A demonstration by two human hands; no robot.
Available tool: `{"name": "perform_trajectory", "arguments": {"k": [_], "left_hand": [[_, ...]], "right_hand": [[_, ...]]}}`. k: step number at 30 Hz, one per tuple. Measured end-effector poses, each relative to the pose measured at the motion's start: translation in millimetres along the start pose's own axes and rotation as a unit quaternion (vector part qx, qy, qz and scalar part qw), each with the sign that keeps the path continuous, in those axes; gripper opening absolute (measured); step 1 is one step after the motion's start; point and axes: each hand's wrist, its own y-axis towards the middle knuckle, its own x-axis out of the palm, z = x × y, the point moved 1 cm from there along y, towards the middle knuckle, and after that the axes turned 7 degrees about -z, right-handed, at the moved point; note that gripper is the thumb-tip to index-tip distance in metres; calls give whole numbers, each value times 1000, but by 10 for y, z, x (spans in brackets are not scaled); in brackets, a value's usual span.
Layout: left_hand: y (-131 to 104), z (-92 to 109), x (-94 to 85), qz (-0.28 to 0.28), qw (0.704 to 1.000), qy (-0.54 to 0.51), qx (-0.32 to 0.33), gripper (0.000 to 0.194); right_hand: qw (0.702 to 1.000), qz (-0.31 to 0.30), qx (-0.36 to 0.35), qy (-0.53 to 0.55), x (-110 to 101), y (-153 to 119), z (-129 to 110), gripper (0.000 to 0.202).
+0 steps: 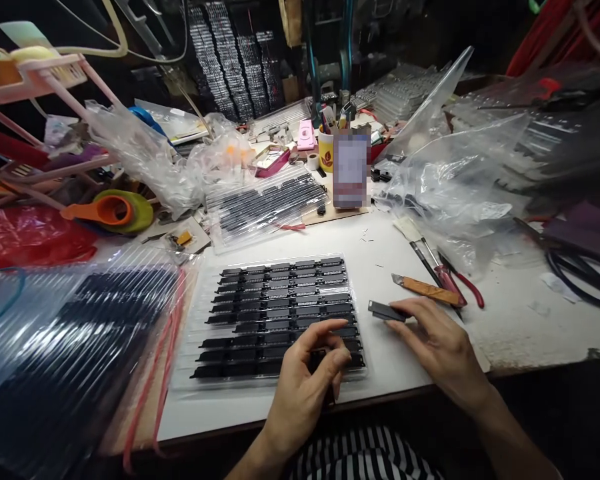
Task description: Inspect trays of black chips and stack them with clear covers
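My right hand (445, 347) pinches a small black rectangular plastic part (384, 311) by one end, above the white work surface. The part's far end points left, towards the tray. My left hand (305, 373) is closed, its fingers curled, over the lower right corner of a clear plastic tray (183, 373). Something dark shows among those fingers, but what it is stays hidden. Rows of similar black parts (280, 293) fill the tray, and some rows show a comb-like edge. A knife with a wooden handle (427, 289) lies just beyond my right hand.
Left of the tray are stacked clear trays with black parts (115, 320) and red straps (167, 353). Red-handled pliers (467, 283) and a brush (410, 230) lie to the right. Behind stand a phone (351, 170), a yellow cup (326, 150) and crumpled plastic bags (450, 173).
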Motion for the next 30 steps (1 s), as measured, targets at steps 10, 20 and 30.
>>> {"name": "perform_trajectory", "arguments": {"k": [10, 20, 30], "left_hand": [[23, -12, 65, -50, 995, -42, -72, 31], [103, 105, 226, 32, 979, -175, -104, 42], [168, -71, 88, 59, 995, -72, -14, 39]], "right_hand": [[998, 31, 40, -25, -100, 10, 203, 32], [983, 69, 44, -165, -328, 75, 457, 19], [976, -14, 32, -217, -211, 262, 526, 18]]}}
